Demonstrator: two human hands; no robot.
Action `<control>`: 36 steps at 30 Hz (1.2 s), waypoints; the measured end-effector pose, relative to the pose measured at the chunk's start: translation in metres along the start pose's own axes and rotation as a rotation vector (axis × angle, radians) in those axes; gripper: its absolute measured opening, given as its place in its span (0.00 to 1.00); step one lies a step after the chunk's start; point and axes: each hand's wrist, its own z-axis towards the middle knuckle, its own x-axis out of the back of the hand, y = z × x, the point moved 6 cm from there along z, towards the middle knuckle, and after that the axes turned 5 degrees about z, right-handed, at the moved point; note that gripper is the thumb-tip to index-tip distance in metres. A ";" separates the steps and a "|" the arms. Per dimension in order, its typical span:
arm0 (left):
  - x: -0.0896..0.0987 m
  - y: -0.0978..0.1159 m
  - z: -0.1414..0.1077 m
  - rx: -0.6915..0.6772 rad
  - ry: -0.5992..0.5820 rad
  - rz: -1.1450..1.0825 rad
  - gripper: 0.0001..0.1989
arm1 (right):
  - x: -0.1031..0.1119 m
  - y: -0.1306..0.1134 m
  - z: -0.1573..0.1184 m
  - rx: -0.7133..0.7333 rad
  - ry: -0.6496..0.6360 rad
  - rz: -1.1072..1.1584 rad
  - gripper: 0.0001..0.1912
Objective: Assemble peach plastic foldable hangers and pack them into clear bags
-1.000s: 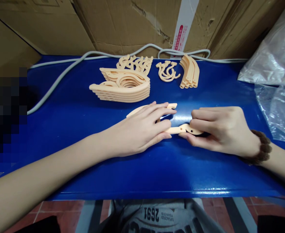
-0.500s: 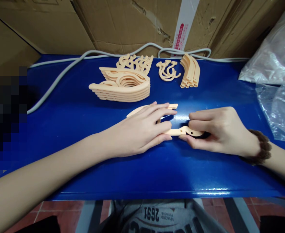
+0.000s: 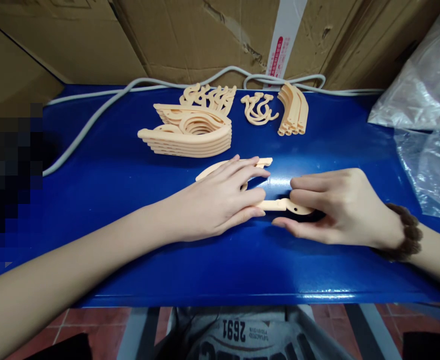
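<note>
My left hand lies over a beige plastic hanger piece, mostly hidden beneath the palm. Its thumb and index finger pinch a straight beige bar that sticks out toward the right. At the bar's right end is a curved beige hanger part with a small dark hole. My right hand, with a brown fuzzy band at the wrist, has its bent fingers over this curved part. The right thumb sits lower, a little apart from it. Whether the two parts are locked together I cannot tell.
Behind the hands lie a stack of beige hanger arms, loose hooks and a bundle of curved tubes. A white cable runs along the back of the blue table. Plastic bags lie at right, cardboard behind.
My right thumb has moved down and away from the bar, and the right hand has shifted slightly. The bar's joint has turned a little. My left hand has barely moved.
</note>
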 end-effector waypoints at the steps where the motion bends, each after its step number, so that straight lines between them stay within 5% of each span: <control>1: 0.000 0.000 0.000 -0.004 -0.003 0.002 0.14 | 0.000 0.000 0.000 0.005 0.000 -0.007 0.26; 6: 0.001 0.000 0.002 -0.004 -0.042 -0.064 0.13 | -0.004 -0.002 -0.001 0.073 -0.060 0.010 0.27; 10: 0.007 -0.007 0.002 0.083 0.017 -0.139 0.25 | -0.003 -0.013 -0.001 0.187 -0.087 0.113 0.28; 15: 0.011 -0.014 0.000 0.159 0.075 -0.242 0.16 | 0.000 -0.018 0.000 0.186 -0.061 0.136 0.26; 22: 0.010 -0.022 0.000 0.151 0.142 -0.304 0.21 | -0.004 -0.021 0.002 0.214 -0.084 0.041 0.25; 36: 0.011 -0.020 0.001 0.144 0.146 -0.267 0.22 | 0.010 -0.024 0.000 0.274 0.123 -0.307 0.14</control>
